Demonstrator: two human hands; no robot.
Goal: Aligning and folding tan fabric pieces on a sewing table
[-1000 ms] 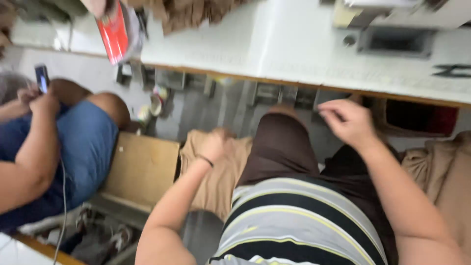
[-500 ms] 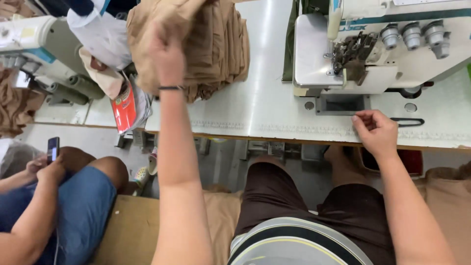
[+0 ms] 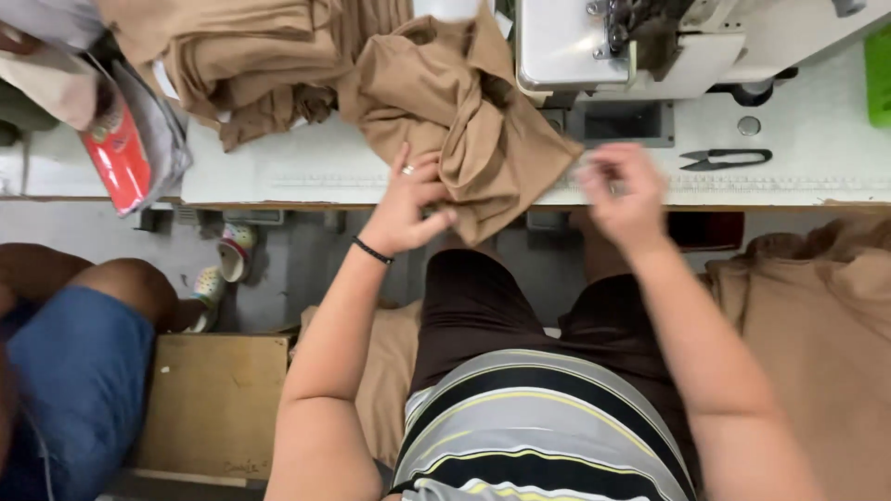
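A crumpled brown fabric piece (image 3: 464, 111) lies on the white table (image 3: 817, 139) in front of the sewing machine (image 3: 594, 46), one corner hanging over the front edge. My left hand (image 3: 408, 199), with a ring and a black wristband, grips this fabric at its lower left fold. My right hand (image 3: 626, 190) is blurred at the fabric's right corner with its fingers curled. Whether it holds the cloth is unclear.
A stack of folded brown fabric (image 3: 241, 56) sits at the table's back left, with a red package (image 3: 116, 158) beside it. Black thread snips (image 3: 729, 158) lie right of the machine. Another person in blue shorts (image 3: 74, 371) sits at left. More brown fabric (image 3: 817, 325) is piled at right.
My left hand has come down from the fabric stack, pulling one brown piece to the table's front edge. My right hand has moved left toward that piece.
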